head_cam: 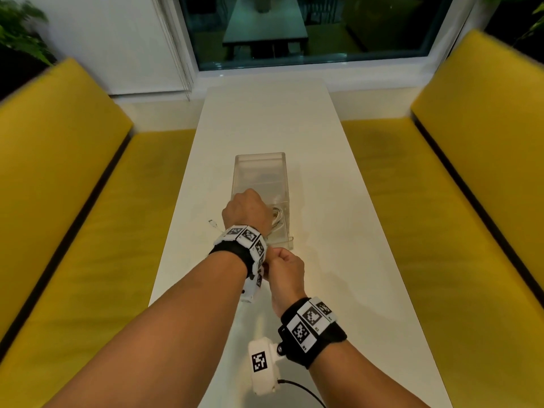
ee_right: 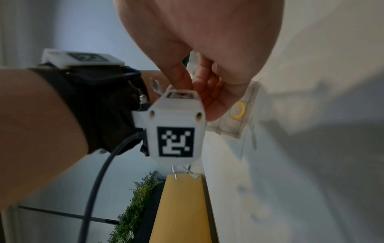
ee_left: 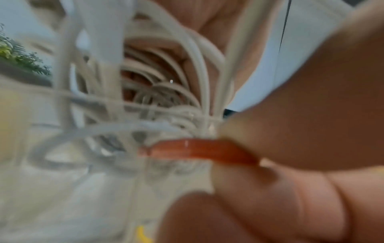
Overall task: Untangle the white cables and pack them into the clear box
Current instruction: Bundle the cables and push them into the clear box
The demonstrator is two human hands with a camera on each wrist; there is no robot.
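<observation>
The clear box [head_cam: 260,163] stands lengthwise in the middle of the white table [head_cam: 265,119]. My left hand [head_cam: 246,209] is over the box's near end and grips a bundle of looped white cables [head_cam: 276,218]. In the left wrist view the cables [ee_left: 145,92] fill the blurred picture in front of my curled fingers [ee_left: 270,189]. One loose cable end with a plug [head_cam: 212,222] lies on the table left of that hand. My right hand [head_cam: 285,267] is just before the box [ee_right: 234,122], fingers curled, thumb and fingers pinching a small white piece [ee_right: 194,65], apparently a cable end.
Yellow benches [head_cam: 73,201] [head_cam: 471,187] run along both sides of the narrow table. A window [head_cam: 309,30] is at the far end. A black lead [head_cam: 306,391] trails from my right wrist camera. Plants [head_cam: 20,30] stand at the back left.
</observation>
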